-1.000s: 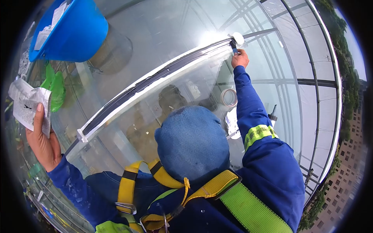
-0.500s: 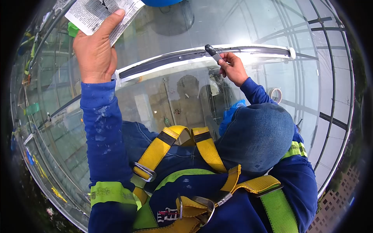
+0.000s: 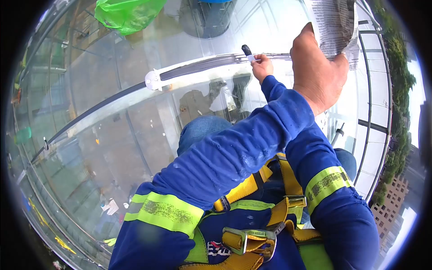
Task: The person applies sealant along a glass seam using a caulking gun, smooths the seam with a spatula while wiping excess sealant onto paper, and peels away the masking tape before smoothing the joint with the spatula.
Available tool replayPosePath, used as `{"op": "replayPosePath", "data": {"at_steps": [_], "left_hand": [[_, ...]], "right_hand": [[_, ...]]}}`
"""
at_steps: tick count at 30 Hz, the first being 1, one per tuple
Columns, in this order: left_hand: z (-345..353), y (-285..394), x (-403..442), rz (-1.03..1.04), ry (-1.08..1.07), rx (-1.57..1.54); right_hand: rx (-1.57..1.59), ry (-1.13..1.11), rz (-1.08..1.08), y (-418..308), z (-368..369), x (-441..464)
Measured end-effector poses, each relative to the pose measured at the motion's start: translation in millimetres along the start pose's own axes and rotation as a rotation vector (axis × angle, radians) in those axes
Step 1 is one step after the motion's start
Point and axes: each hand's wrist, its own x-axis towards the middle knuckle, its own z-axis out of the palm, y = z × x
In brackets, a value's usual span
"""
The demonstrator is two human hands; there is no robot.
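My left hand [image 3: 320,72] reaches across to the upper right and is closed on a folded sheet of newspaper [image 3: 335,31], pinched between thumb and fingers. Beyond the left forearm, my right hand [image 3: 263,69] grips a small flat spatula [image 3: 250,57] whose tip is coated in black sealant. That tip is just above a long dark seam [image 3: 202,66] in the glass, edged with white masking tape [image 3: 189,75]. The left forearm crosses over the right one and hides part of it.
A green plastic bag [image 3: 128,15] lies at the upper left on the glass panel [image 3: 108,117]. A dark bucket [image 3: 204,20] stands at the top. At the seam's left end is a white round piece [image 3: 153,80]. Metal rails [image 3: 370,99] run along the right.
My left hand has swung from the upper left to the upper right, carrying the newspaper across my body. The right hand still holds the spatula by the seam. The view has shifted, revealing the green bag.
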Motion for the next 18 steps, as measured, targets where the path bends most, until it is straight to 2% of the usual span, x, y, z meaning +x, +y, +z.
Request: {"op": "replayPosePath", "data": {"at_steps": [2, 4, 6, 7, 9, 10, 12, 13, 15, 18], "left_hand": [[25.8, 9.3, -23.6, 0.084, -0.002, -0.064], [15.3, 19.5, -20.0, 0.058, -0.055, -0.059], [-8.0, 27.2, -7.1, -0.005, -0.101, -0.084], [-18.9, 39.2, 2.9, 0.028, -0.084, -0.029], [-19.3, 48.7, 14.7, 0.015, -0.189, -0.293], [-28.5, 43.9, 22.8, -0.034, -0.132, -0.342], [-65.3, 47.5, 36.7, 0.032, -0.142, -0.237], [-78.5, 44.8, 40.1, 0.170, -0.156, 0.117], [-87.9, 52.8, 57.1, -0.055, 0.046, -0.170], [-90.5, 50.0, 64.2, -0.074, 0.017, -0.188]], "right_hand": [[0.177, 0.107, 0.091, 39.4, 39.3, -10.5], [0.473, 0.074, 0.191, 26.6, 42.4, -38.7], [0.319, 0.132, 0.246, 8.5, 39.1, -59.9], [0.470, 0.165, 0.149, 54.6, 54.2, -35.8], [0.355, 0.274, 0.246, 48.4, 35.4, -39.8], [0.303, 0.322, 0.296, 44.9, 26.2, -41.7], [0.270, 0.368, 0.328, 45.6, 15.9, -38.3], [0.280, 0.378, 0.333, 53.3, 8.3, -34.8], [0.225, 0.442, 0.328, 62.4, -2.4, -28.3], [0.184, 0.462, 0.299, 67.4, -0.5, -19.0]]}}
